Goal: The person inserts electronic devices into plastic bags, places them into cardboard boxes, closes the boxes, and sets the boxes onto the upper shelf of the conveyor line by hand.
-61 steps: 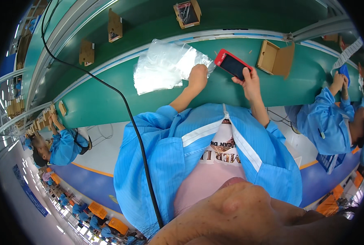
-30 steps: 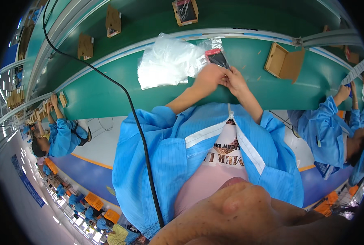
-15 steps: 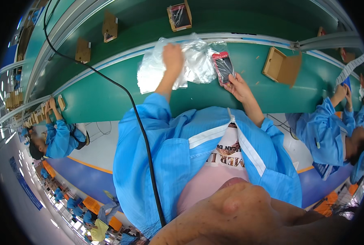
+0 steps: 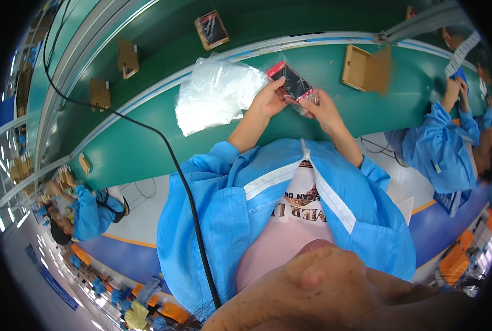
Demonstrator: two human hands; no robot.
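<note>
A red-edged phone with a dark screen (image 4: 290, 80) is held over the green bench (image 4: 146, 138), partly inside a thin clear plastic bag (image 4: 307, 99). My left hand (image 4: 268, 99) grips the phone's near left edge with the thumb up along its side. Gripping the bag and the phone's lower right end is my right hand (image 4: 323, 110). A loose pile of clear plastic bags (image 4: 215, 94) lies on the bench just left of my left hand.
An open brown cardboard box (image 4: 364, 67) stands on the bench to the right. Several small boxes (image 4: 127, 57) sit on the upper conveyor, one with a phone (image 4: 212, 28). A black cable (image 4: 168, 160) crosses the bench. Blue-coated co-workers sit at right (image 4: 442, 143) and left (image 4: 88, 212).
My left hand came back from the bag pile to the phone. Both hands now hold the phone together, with a clear bag around its lower end.
</note>
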